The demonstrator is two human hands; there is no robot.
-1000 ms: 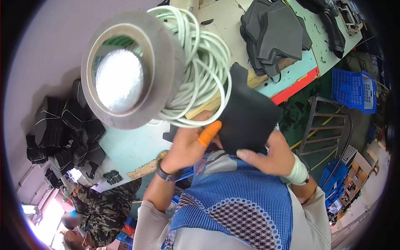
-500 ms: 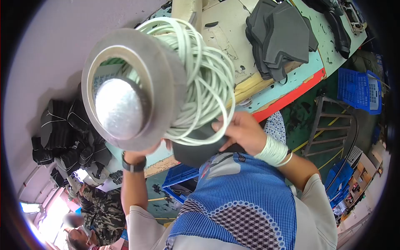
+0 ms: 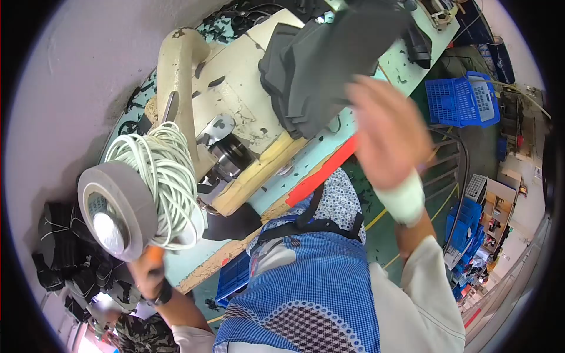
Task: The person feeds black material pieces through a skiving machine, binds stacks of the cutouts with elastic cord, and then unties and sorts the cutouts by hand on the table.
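My right hand [image 3: 391, 132], blurred, is at the lower edge of a dark grey foam piece [image 3: 365, 53] over the stack of grey pieces [image 3: 285, 82]. Its grip is smeared by motion. My left hand [image 3: 148, 269], with an orange finger cot, is low at the left beneath a tape roll [image 3: 120, 209]; its fingers are mostly hidden. A bundle of pale cord [image 3: 165, 182] hangs beside the roll. A black piece [image 3: 232, 226] lies at the bench's near edge, below the machine's round metal part [image 3: 226, 153].
Black bundles tied with cord [image 3: 59, 247] stand at the left, near a person in camouflage clothing [image 3: 144, 332]. Blue crates [image 3: 462, 100] and a metal rack [image 3: 441, 165] are at the right. The machine arm [image 3: 176, 70] rises from the bench.
The view has shifted, showing more of the machine. My right hand has moved from the black piece near my apron up to the stack. My left hand has moved down and left.
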